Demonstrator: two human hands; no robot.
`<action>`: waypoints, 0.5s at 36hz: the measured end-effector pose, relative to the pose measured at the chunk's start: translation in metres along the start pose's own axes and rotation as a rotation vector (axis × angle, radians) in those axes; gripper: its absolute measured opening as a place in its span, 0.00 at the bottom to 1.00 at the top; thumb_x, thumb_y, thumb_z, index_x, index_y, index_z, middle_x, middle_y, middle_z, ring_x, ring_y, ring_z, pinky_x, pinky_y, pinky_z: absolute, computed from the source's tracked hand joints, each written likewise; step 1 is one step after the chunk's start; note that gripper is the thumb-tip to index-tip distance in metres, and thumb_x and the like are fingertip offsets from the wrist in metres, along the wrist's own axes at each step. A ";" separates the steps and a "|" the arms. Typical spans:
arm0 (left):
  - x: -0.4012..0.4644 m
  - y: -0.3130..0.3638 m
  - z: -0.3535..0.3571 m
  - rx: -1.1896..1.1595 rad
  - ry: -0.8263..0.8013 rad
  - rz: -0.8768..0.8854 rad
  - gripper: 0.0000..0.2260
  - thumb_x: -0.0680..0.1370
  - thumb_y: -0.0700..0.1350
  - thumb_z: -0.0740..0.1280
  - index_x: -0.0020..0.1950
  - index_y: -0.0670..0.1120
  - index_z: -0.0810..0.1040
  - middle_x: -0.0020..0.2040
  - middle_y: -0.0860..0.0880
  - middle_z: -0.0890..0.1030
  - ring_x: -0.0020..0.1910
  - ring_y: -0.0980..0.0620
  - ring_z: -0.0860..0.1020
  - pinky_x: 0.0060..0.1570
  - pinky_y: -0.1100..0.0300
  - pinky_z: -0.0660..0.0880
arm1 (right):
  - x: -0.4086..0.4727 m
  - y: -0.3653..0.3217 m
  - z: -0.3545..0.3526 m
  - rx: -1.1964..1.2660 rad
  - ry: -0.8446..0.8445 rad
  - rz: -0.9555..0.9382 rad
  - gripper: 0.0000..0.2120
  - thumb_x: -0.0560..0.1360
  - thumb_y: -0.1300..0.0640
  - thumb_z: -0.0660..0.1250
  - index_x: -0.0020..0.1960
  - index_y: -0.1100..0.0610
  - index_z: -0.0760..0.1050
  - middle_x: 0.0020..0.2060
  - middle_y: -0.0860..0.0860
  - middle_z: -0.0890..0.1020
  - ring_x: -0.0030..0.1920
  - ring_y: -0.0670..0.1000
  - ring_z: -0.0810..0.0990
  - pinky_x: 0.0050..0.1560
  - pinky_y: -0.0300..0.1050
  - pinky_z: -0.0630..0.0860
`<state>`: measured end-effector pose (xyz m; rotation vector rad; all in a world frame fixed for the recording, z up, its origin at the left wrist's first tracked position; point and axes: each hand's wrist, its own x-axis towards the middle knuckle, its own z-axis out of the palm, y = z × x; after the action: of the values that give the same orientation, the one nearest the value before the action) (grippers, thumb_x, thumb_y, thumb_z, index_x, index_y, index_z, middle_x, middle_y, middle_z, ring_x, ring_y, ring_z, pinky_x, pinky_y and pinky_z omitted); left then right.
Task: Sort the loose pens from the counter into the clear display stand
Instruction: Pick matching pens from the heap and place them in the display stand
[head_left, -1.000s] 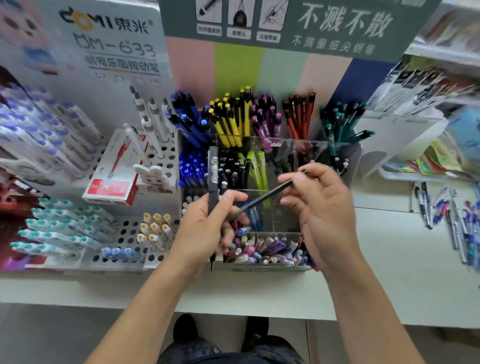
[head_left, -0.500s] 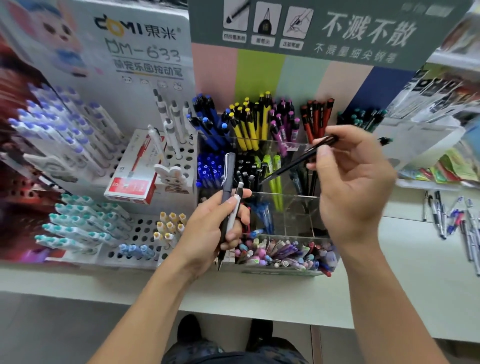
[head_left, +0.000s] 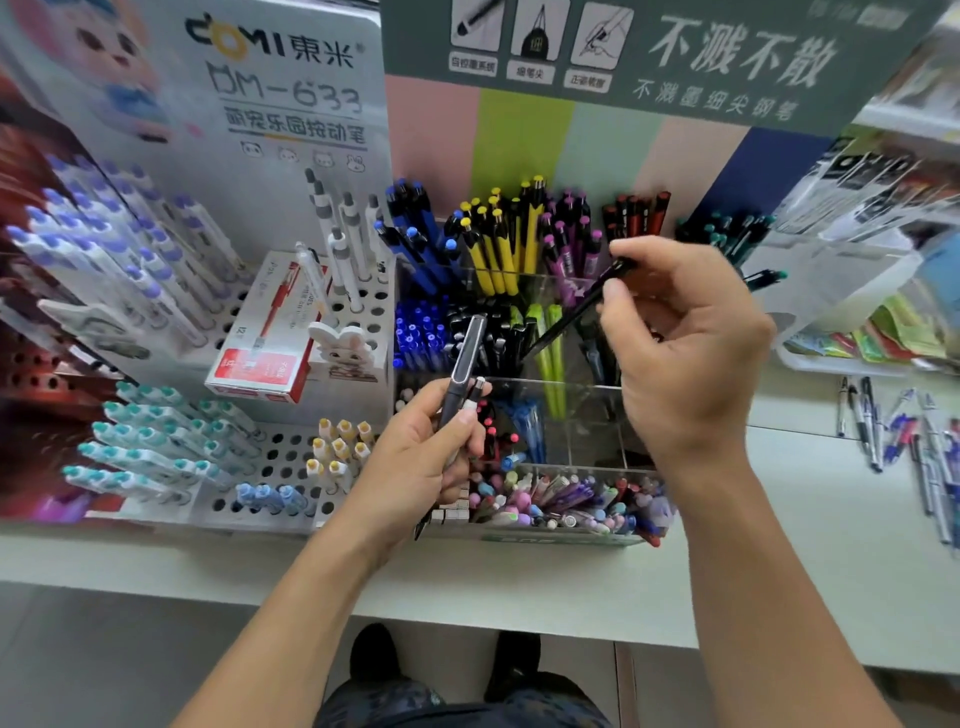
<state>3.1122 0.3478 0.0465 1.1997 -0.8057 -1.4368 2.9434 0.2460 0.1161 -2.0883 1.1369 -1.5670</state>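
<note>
Evidently mid-sort, the person stands at the counter (head_left: 519, 592) with a pen in each hand, and the single head view looks down over both. The right hand (head_left: 680, 353) pinches a slim black pen (head_left: 566, 317) near its top end between thumb and fingertips, tip angled down and left toward the middle row of the clear display stand (head_left: 566, 395), seemingly to line it up with the compartment of dark pens there. The left hand (head_left: 421, 457) grasps two more, a dark grey pen (head_left: 462, 369) and a white-tipped one beside it, held upright just in front of the stand, probably waiting for their turn. Toward the counter's right edge the loose pens (head_left: 904, 441) lie scattered, well apart from the stand, so plenty of sorting remains. At the counter's left end a white perforated rack (head_left: 280, 467) carries teal-capped pens.
</note>
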 end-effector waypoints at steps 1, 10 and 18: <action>0.000 0.000 0.000 -0.001 0.001 -0.003 0.09 0.85 0.42 0.58 0.62 0.48 0.75 0.36 0.51 0.74 0.27 0.54 0.59 0.25 0.65 0.58 | 0.000 0.001 0.002 -0.009 -0.025 -0.003 0.10 0.76 0.67 0.71 0.57 0.60 0.82 0.47 0.51 0.82 0.46 0.49 0.83 0.48 0.39 0.79; 0.000 0.004 0.005 -0.009 -0.027 -0.015 0.09 0.85 0.43 0.58 0.63 0.48 0.74 0.36 0.51 0.74 0.28 0.52 0.57 0.23 0.67 0.58 | -0.019 0.021 0.030 -0.084 -0.325 0.128 0.11 0.75 0.65 0.73 0.56 0.57 0.84 0.45 0.47 0.83 0.43 0.42 0.81 0.49 0.37 0.79; 0.004 0.001 0.010 0.112 -0.075 0.012 0.10 0.85 0.42 0.59 0.64 0.49 0.75 0.36 0.50 0.75 0.26 0.55 0.62 0.24 0.67 0.62 | -0.017 0.013 0.028 -0.064 -0.298 0.254 0.07 0.76 0.62 0.73 0.53 0.55 0.83 0.41 0.45 0.84 0.40 0.43 0.81 0.42 0.33 0.75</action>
<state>3.1030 0.3429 0.0494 1.2289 -0.9540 -1.4494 2.9618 0.2442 0.0859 -2.0357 1.2923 -1.0773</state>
